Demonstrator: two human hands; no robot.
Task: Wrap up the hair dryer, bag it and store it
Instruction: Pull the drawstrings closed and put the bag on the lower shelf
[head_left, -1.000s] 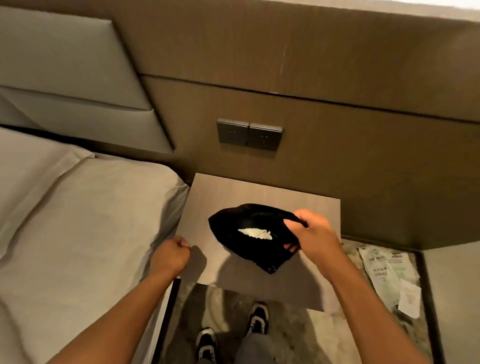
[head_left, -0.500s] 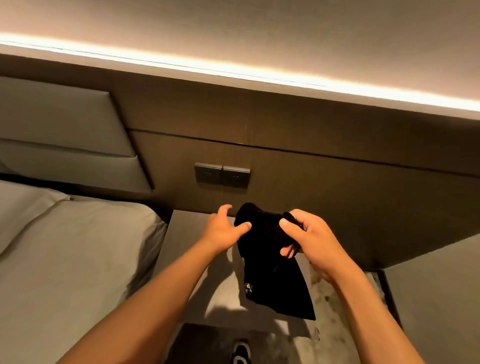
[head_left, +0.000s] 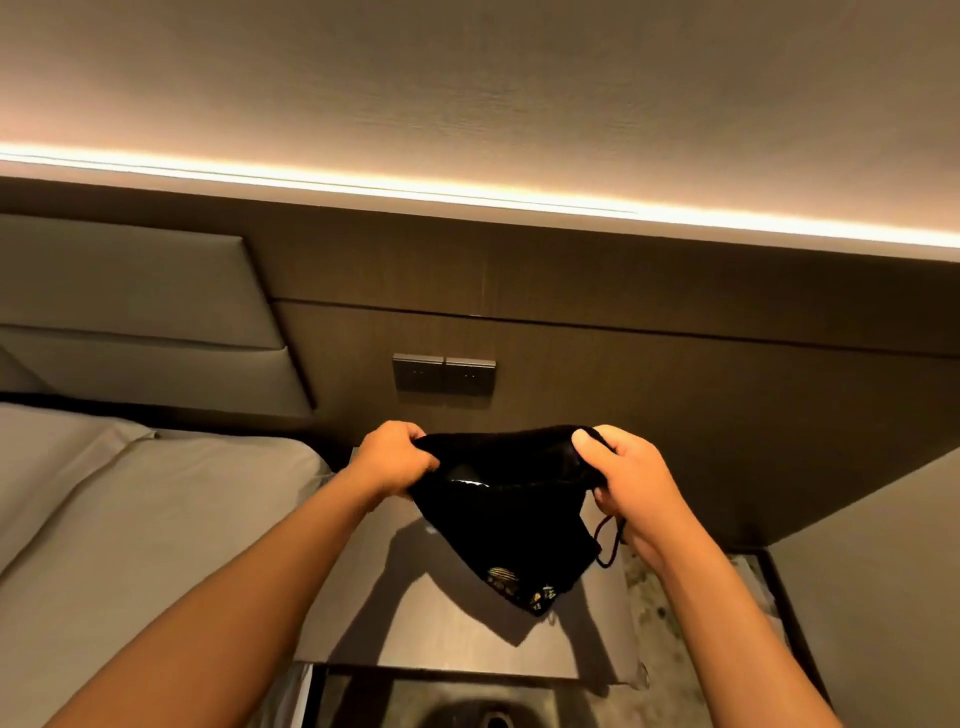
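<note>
Above the counter, beside the bed at the left, we see the left hand closed on the left rim of a black bag. Both hands stretch the bag mouth open, and the bag hangs in the air over the counter's far edge. At the right, the right hand pinches the other rim, a drawstring looping below it.

bag's contents hidden, shoe cut off at bottom edge
</note>
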